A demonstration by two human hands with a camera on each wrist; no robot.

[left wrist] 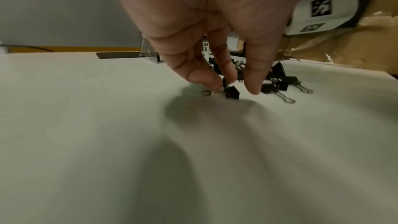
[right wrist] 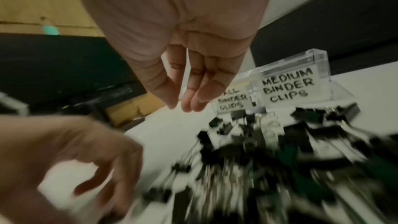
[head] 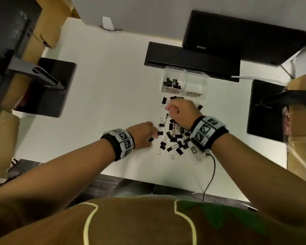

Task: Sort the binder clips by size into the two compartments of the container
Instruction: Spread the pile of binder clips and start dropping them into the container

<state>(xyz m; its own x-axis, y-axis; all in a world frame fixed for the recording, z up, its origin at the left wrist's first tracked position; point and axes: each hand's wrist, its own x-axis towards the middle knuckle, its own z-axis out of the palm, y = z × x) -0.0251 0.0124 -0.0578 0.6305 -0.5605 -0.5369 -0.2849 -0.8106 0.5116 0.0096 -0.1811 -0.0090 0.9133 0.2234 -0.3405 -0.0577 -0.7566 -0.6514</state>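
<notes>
**Inspector:** Nearest item first. What is the left hand (left wrist: pixel 206 28) doing?

**Assistant:** It is low over the white table (head: pixel 99 89), at the near left edge of the pile of binder clips (head: pixel 175 137). Thumb and a finger are closed narrowly on the wire handle of one small clip (left wrist: pixel 231 92), which sits on the table surface. The remaining fingers hang beside it, touching nothing I can confirm.

**Inspector:** And the right hand (head: pixel 181 110)?

**Assistant:** Raised above the far part of the pile, short of the container. In the wrist view its fingers (right wrist: pixel 193 98) hang straight and close together, with the thumb near them. No clip shows between them; the view is blurred, so anything very small there cannot be told.

**Inspector:** The loose clips?

**Assistant:** Black with silver handles, scattered between both wrists and reaching up to the container's front wall. Mixed sizes, several overlapping.

**Inspector:** The container?

**Assistant:** A clear container (head: pixel 184 80) of two compartments side by side, standing against a black tray (head: pixel 191 57) behind it. The left compartment (head: pixel 171 82), labelled small binder clips, holds several black clips. The right compartment (head: pixel 195 85), labelled medium binder clips, shows no clips inside from the head view.
</notes>
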